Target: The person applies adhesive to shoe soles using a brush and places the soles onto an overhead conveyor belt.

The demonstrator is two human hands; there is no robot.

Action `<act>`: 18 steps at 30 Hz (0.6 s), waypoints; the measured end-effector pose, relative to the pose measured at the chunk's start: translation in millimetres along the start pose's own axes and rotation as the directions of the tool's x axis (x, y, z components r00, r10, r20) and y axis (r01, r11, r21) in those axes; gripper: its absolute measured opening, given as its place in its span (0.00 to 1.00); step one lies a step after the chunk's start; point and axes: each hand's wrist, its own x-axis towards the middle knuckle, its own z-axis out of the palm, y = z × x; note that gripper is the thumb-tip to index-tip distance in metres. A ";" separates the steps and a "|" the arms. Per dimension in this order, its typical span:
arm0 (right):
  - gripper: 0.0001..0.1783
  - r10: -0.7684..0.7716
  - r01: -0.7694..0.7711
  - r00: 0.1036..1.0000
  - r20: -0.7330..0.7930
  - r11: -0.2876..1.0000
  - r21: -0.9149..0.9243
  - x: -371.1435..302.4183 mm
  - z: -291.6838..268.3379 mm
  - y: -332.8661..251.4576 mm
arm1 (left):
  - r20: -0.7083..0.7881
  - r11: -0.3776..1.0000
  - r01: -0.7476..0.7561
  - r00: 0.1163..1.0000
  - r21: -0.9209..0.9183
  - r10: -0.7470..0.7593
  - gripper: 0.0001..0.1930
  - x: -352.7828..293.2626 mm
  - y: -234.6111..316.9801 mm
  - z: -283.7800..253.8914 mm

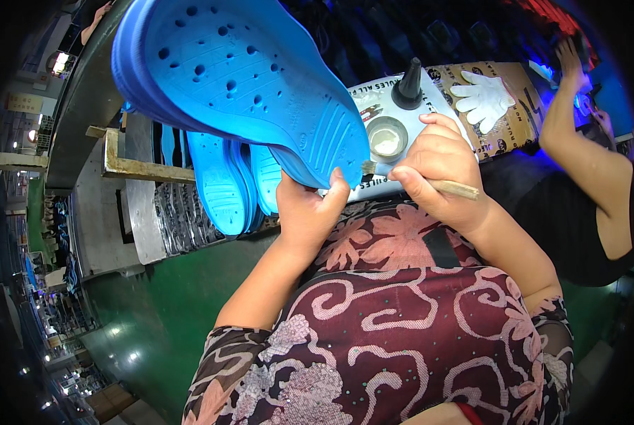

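Observation:
My left hand (310, 205) grips the heel end of a large blue foam shoe sole (274, 99), thumb on top, fingers hidden beneath. The sole has several round holes at its far, wide end and raised ridges near the heel. Closed round a small brush (458, 188) with a pale wooden handle, my right hand (437, 170) holds its bristles at the heel's right edge; whether they touch is hard to tell. Just beyond that hand is a round tin (388, 139) with whitish stuff inside. More blue soles (221, 188) lie to the left, below the held one.
A black cone-shaped bottle (407, 86) stands behind the tin on a white printed sheet (373, 92). A white glove (484, 100) rests on brown cardboard (522, 85). At the right, another person's arm (579, 127) reaches forward. A rusty metal bar (147, 168) juts in from the left.

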 end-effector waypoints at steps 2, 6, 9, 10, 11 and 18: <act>0.13 -0.001 0.001 1.000 0.014 1.000 -0.022 -2.3 0.8 1.7 | -0.019 0.995 -0.082 0.997 -0.065 0.081 0.19 1.1 -6.5 0.8; 0.13 0.073 -0.074 0.997 0.024 0.997 0.028 -4.3 -8.9 4.4 | -0.049 0.987 -0.154 0.987 -0.053 0.151 0.18 0.4 -12.1 4.0; 0.13 0.054 -0.053 0.998 -0.029 0.997 0.060 -2.5 -5.0 3.9 | -0.038 0.986 -0.165 0.985 0.008 0.166 0.17 0.3 -11.8 7.9; 0.12 0.028 -0.027 1.000 -0.009 0.999 0.034 -3.3 -2.7 3.1 | -0.038 0.984 -0.177 0.983 0.002 0.177 0.15 0.8 -11.2 9.5; 0.12 0.000 0.000 1.000 0.014 1.000 0.009 -4.2 -1.1 2.1 | -0.041 0.982 -0.189 0.981 -0.003 0.189 0.14 0.8 -10.9 9.8; 0.11 0.079 -0.068 0.993 -0.090 0.990 0.120 -8.2 -8.7 6.4 | -0.062 0.961 -0.276 0.959 -0.002 0.276 0.10 3.6 -7.5 13.2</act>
